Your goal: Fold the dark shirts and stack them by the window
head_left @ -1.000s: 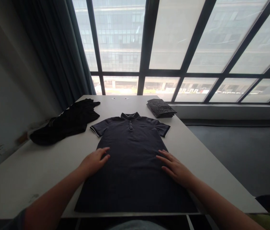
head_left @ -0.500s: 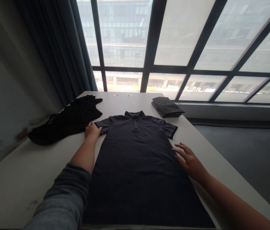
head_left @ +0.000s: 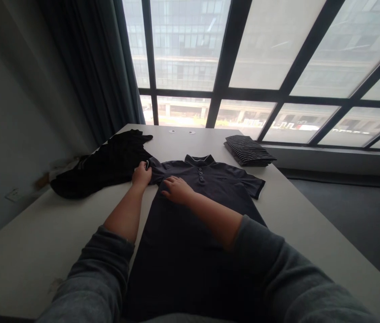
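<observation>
A dark polo shirt [head_left: 196, 233] lies spread front side up, its buttoned collar toward the window. My left hand [head_left: 142, 174] is closed on the cuff of the sleeve at the left, which is lifted a little so its light trim shows. My right hand [head_left: 178, 190] rests palm down on the shirt's chest near that sleeve, fingers stretched out. My right forearm crosses over the shirt's middle and hides part of it.
The shirt lies on a white table [head_left: 85, 237]. A heap of black clothing [head_left: 109, 166] is at the left, close to my left hand. Folded striped clothing [head_left: 249, 150] sits at the far right edge. Beyond are a window and a dark curtain [head_left: 92, 67].
My right hand has moved left from the shirt's right side onto its chest. My left hand has raised the sleeve cuff slightly. The view has shifted a little.
</observation>
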Demonstrator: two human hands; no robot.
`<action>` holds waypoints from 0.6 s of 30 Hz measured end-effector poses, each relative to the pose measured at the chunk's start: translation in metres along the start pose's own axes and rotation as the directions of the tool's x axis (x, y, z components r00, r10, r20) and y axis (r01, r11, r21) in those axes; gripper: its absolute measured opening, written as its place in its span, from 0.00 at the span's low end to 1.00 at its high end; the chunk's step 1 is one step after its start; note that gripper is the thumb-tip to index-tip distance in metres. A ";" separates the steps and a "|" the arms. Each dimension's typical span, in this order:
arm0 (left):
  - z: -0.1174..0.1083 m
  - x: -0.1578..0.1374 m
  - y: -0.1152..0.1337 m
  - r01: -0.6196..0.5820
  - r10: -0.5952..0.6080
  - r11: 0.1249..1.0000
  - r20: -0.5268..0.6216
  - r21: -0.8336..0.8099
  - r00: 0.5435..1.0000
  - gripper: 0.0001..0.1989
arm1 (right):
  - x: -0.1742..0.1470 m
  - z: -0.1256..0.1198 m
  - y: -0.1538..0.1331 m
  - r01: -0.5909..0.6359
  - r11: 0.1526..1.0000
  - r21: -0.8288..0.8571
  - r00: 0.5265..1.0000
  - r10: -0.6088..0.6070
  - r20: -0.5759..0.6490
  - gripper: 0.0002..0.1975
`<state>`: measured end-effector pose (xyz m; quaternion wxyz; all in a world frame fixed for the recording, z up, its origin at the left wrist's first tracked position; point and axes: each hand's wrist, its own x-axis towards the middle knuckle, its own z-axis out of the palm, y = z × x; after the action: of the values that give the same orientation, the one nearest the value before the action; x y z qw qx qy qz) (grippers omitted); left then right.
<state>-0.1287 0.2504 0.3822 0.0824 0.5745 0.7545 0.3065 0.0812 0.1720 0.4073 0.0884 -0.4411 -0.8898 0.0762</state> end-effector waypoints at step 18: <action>0.000 -0.018 0.055 -0.244 0.271 0.927 0.061 -0.287 0.961 0.14 | 0.008 0.042 -0.043 -0.035 0.996 0.076 0.999 0.033 0.016 0.29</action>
<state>-0.0779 0.2427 0.4084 0.1582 0.6659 0.6172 0.3880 0.0339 0.1496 0.3768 0.0977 -0.4519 -0.8792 0.1149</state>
